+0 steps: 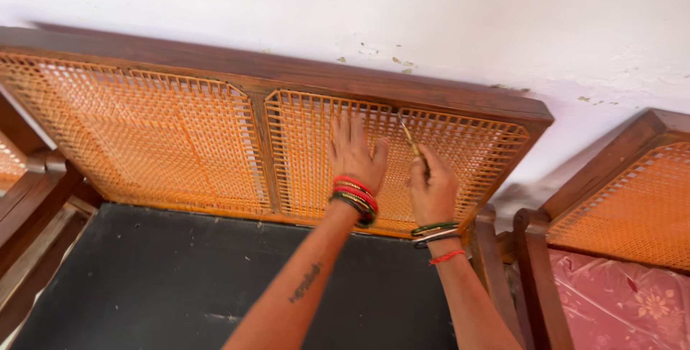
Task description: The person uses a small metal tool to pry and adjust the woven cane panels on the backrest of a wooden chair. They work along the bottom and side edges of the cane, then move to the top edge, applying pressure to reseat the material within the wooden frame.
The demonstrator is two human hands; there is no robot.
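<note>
A wooden sofa back with two orange woven cane panels (165, 134) leans against a white wall. My left hand (354, 152) lies flat with spread fingers on the right cane panel (467, 145); red and green bangles ring its wrist. Just to its right, my right hand (431, 188) is closed around a thin metal tool (410, 138) whose tip points up into the weave near the panel's top edge. That wrist carries bangles and a red thread.
A black seat cushion (180, 278) lies below the cane back. Wooden armrests (36, 199) flank the seat. At the right stands a second cane-backed chair (625, 206) with a pink floral cushion (618, 300).
</note>
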